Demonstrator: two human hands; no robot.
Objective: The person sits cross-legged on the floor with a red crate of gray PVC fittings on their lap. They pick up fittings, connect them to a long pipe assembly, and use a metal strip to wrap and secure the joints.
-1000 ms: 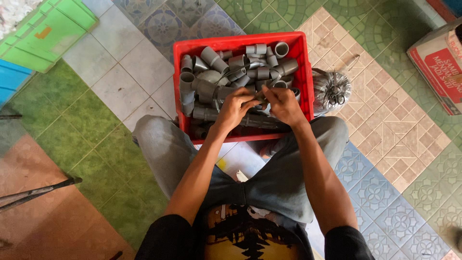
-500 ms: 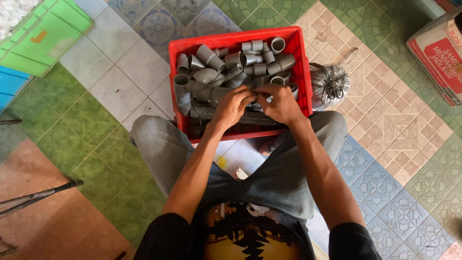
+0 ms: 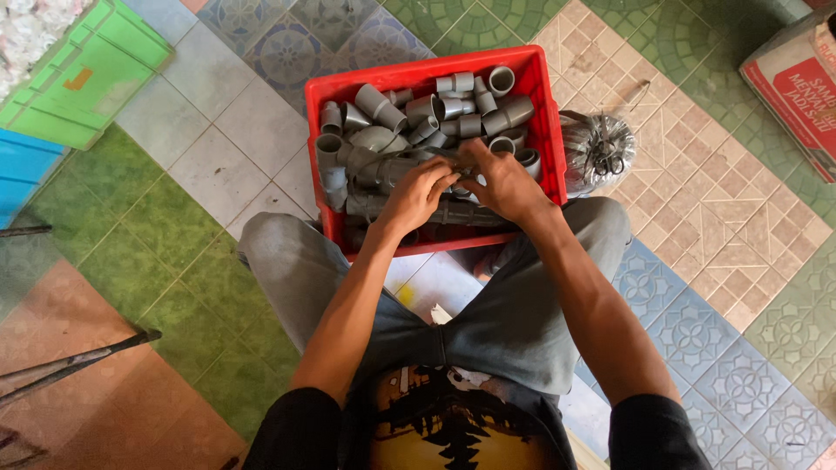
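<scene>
A red plastic crate [image 3: 322,96] sits on the tiled floor [image 3: 218,165], right in front of the person's knees, and it is full of grey pipe fittings [image 3: 383,109]. Some are short straight pieces and some are bent like elbows. Both hands are down in the near half of the crate. The left hand [image 3: 416,193] is curled over the fittings in the middle of the crate, with its fingers bent down among them. The right hand [image 3: 503,184] lies just beside it, touching the same heap, with its fingers pointing toward the left hand. Each grip is narrow and curled, but I cannot tell if either hand truly holds a fitting, because the fingers hide what is under them. The person's legs in grey jeans [image 3: 514,305] are folded against the near side of the crate. Just right of the crate lies a shiny clear bag [image 3: 601,152] with dark things inside. Far to the right of the crate is a red and white box [image 3: 797,83]. Far to the left of the crate is a green crate [image 3: 87,74], with a blue one [image 3: 22,170] next to it.
</scene>
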